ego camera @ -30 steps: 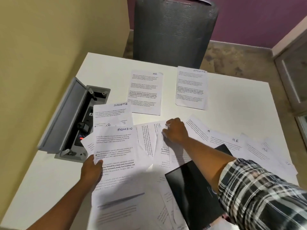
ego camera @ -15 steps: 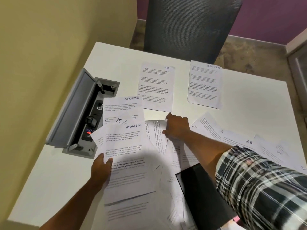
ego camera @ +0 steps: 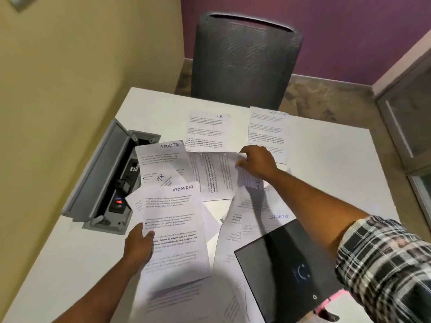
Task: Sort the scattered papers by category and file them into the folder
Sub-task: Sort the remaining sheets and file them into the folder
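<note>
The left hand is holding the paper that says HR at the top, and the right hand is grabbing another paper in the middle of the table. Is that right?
Not quite. The head view shows the left hand holding the paper marked ADMIN, not HR. The rest is right: the right hand grips another sheet in the middle of the table.

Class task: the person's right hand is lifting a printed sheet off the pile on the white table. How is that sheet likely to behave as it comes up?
Probably floppy: the sheet already curls where the right hand pinches its edge. Likely very light, since a pinch raises it. It overlaps neighbouring papers, so it may drag them along.
</note>
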Demonstrator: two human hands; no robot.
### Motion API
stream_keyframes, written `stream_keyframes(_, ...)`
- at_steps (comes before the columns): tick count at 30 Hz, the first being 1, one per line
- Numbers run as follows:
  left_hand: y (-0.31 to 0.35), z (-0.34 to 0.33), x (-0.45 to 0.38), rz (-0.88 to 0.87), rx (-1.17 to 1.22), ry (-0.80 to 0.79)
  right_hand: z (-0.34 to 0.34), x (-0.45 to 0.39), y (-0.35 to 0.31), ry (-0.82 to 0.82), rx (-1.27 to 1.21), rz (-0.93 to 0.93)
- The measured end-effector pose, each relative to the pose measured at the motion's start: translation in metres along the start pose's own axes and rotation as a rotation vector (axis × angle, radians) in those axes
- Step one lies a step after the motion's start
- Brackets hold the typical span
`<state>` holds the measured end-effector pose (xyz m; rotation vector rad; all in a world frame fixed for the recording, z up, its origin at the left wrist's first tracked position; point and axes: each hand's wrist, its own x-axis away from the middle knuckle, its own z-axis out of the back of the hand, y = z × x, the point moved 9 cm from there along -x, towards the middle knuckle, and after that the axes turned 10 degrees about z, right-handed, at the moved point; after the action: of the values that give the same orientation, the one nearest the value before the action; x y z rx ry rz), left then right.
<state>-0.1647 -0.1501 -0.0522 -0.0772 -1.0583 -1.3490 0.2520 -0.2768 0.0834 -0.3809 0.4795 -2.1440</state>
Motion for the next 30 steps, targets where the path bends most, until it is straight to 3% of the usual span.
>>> stream_keyframes(5, 0.014, -0.003, 0.017, -0.054, -0.004, 0.008, 0.053, 0.027, 0.045, 0.167, -0.162, -0.197)
stream_keyframes(10, 0.027, -0.005, 0.032, -0.105, -0.009, 0.009, 0.066, 0.072, 0.102, 0.437, -0.642, -0.444)
stream_keyframes(13, 0.032, -0.006, 0.037, -0.131, -0.005, 0.011, 0.056, 0.092, 0.117, 0.479, -0.904, -0.511)
stream_keyframes(16, 0.036, -0.007, 0.04, -0.148, -0.004, 0.013, 0.049, 0.11, 0.122, 0.471, -1.016, -0.538)
stream_keyframes(25, 0.044, 0.004, 0.044, -0.174, 0.038, 0.014, 0.021, 0.152, 0.142, 0.196, -0.944, -0.519)
stream_keyframes(30, 0.06, 0.018, 0.049, -0.22, 0.015, 0.036, 0.021, 0.152, 0.119, -0.207, -0.808, -0.346)
